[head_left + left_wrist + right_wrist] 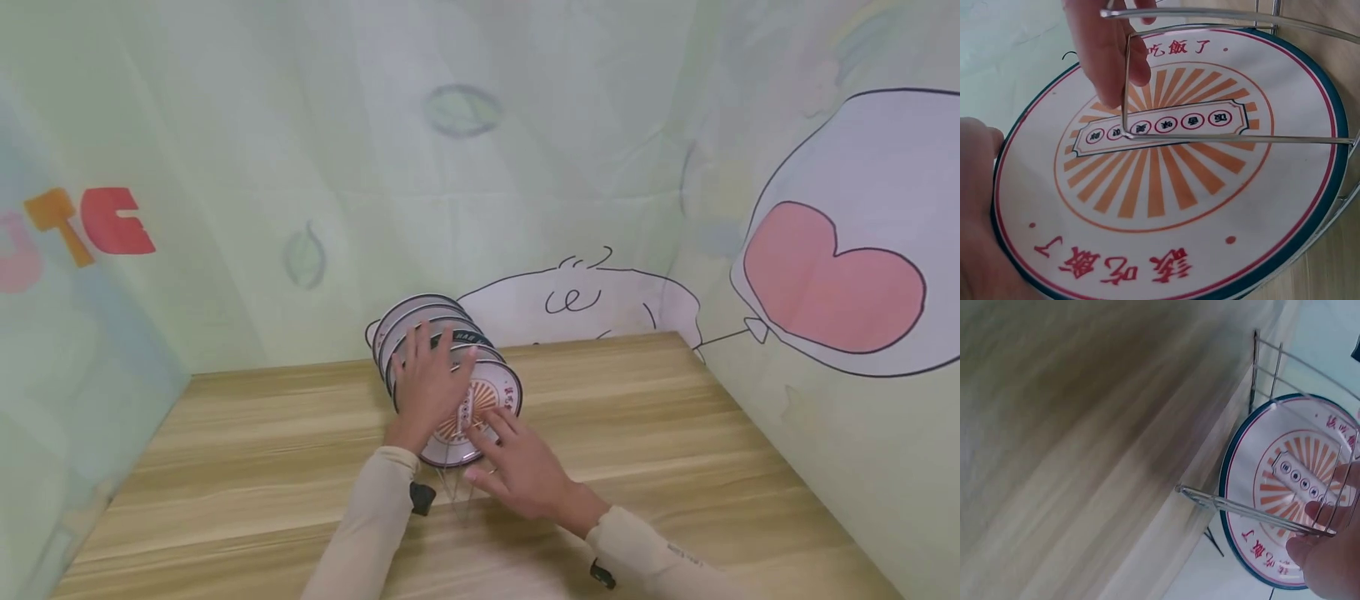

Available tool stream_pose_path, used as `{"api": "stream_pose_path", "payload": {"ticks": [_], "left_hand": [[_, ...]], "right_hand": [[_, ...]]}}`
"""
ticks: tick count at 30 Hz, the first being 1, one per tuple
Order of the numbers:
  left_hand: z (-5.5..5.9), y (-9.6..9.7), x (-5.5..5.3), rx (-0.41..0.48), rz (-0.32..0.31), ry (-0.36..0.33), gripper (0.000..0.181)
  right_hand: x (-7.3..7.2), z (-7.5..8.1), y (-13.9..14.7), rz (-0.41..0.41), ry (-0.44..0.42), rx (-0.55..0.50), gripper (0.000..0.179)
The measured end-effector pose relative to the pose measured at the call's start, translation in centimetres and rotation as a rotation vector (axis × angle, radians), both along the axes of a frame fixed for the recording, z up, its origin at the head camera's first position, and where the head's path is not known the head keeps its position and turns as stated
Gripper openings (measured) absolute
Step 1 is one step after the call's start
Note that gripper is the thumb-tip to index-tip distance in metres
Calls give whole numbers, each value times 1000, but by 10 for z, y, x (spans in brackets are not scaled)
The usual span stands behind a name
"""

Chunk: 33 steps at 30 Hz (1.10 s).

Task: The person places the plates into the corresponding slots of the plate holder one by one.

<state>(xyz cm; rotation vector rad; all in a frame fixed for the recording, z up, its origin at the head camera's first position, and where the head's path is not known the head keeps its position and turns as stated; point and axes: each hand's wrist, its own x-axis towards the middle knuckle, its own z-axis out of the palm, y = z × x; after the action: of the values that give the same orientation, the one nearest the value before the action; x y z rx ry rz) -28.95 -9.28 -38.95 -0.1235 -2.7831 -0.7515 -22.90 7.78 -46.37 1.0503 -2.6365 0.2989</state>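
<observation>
Several round white plates (1210,187) with dark rims, red lettering and an orange sunburst stand on edge, one behind another, in a metal wire rack (1241,510). My left hand (429,387) rests across their top rims, its fingers spread and nearly straight. Low at the front, my right hand (521,471) holds the rack's wires. In the right wrist view its fingers reach behind the thin wires, close to the front plate's face, with the thumb on the nearer side. Most of the rear plates' faces are hidden behind the front one.
The rack stands on a wood-grain table (637,450), near its back edge. Behind and beside the table hangs a pale green printed cloth (322,167) with leaf shapes and a large balloon drawing (900,167) at the right.
</observation>
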Motion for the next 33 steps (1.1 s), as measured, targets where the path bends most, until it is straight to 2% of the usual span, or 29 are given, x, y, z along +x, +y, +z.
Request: {"api": "stream_pose_path", "payload": {"ticks": [12,15,23,27,33], "left_hand": [[-2,-24,2,7,-108,86,63],[-4,-29,1,-5,-132,89,62],[-4,-33,-2,-30,-211,92,63],[-5,-34,-5,-26,-225,86,64],[-7,-33,-12,-17,-224,100,63]], "right_hand": [[18,-3,-27,-5,50,5,60],[22,-6,-34,-27,86,21,59],[34,-9,-49,-125,180,-51,57],[35,-11,-54,-176,201,-70,52],[29,-11,-54,-203,211,-72,48]]}}
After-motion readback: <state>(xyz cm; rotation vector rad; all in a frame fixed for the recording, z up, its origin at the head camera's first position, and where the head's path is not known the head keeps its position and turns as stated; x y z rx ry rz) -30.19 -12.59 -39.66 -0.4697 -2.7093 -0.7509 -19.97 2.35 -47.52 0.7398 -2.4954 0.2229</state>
